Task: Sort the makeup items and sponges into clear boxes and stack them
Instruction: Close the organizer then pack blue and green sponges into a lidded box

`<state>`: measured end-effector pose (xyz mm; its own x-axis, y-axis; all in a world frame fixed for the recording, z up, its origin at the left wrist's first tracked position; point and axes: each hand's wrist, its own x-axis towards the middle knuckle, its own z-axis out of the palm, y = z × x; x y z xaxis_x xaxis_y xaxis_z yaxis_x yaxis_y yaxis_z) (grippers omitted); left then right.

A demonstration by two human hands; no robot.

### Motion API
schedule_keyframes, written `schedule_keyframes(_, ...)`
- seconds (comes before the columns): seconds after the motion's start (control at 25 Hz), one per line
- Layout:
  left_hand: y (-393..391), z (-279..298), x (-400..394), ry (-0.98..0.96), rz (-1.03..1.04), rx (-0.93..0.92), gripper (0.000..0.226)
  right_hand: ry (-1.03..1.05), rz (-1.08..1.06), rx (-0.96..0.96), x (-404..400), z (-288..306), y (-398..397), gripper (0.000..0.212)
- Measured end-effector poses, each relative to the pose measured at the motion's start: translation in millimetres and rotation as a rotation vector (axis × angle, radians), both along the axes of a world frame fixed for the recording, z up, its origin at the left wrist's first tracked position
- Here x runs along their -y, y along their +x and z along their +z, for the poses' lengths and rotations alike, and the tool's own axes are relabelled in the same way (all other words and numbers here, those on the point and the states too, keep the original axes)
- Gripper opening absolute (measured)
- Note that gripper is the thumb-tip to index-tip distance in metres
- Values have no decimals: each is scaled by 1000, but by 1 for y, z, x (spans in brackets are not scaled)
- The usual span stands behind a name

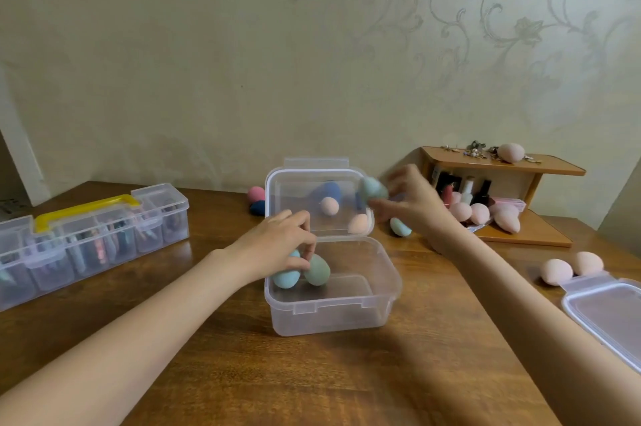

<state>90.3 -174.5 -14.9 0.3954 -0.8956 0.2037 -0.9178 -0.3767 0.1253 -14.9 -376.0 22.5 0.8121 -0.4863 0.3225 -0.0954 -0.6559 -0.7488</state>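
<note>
Left fingers (298,264) curl on two egg-shaped sponges, blue (286,276) and green (317,269), in the clear box (333,314); right hand (412,203) pinches a third, teal (373,188).

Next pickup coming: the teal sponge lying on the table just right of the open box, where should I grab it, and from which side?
Pinch the teal sponge across its rounded middle, coming from above and the right. It lies on the table with the open box lid close on its left, and the right hand is already on that side.
</note>
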Motion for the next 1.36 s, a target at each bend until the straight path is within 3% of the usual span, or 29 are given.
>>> schedule_keyframes(0.12, -1, 1, 0, 27, -2, 49, 15, -400, 152, -361, -38, -14, -10, 38)
schedule_keyframes(0.2, -4, 1, 1, 29, 6, 63, 17, -618, 142, -403, -53, -29, -10, 33)
schedule_keyframes(0.28, -5, 1, 1, 21, 13, 78, 16, -709, 137, -401, -58, -39, -7, 27)
schedule_keyframes(0.4, -6, 0, 1, 34, 7, 114, 17, -657, 162, -441, -60, -43, -2, 16)
schedule_keyframes(0.52, -7, 2, 1, 66, 2, 124, 38, -583, 158, -435, -58, -41, -2, 6)
schedule_keyframes(0.72, -7, 2, 4, 65, -20, 114, 52, -530, 227, -474, -51, -39, 3, 10)
schedule_keyframes(0.92, -7, 2, 6, 111, -63, 117, 39, -671, 253, -470, -61, -40, -1, 18)
schedule_keyframes(1.0, -9, 2, 8, 137, -70, 109, 36, -620, 283, -501, -52, -29, -5, 17)
schedule_keyframes(1.16, -12, 4, 14, 148, -92, 119, 38, -371, -75, -191, 14, -10, 5, 26)
schedule_keyframes(1.24, -14, 3, 16, 155, -94, 133, 38, -513, -158, -369, 42, -23, 10, 30)
schedule_keyframes(1.36, -14, 3, 18, 166, -88, 160, 38, -609, -46, -671, 65, -62, 19, 38)
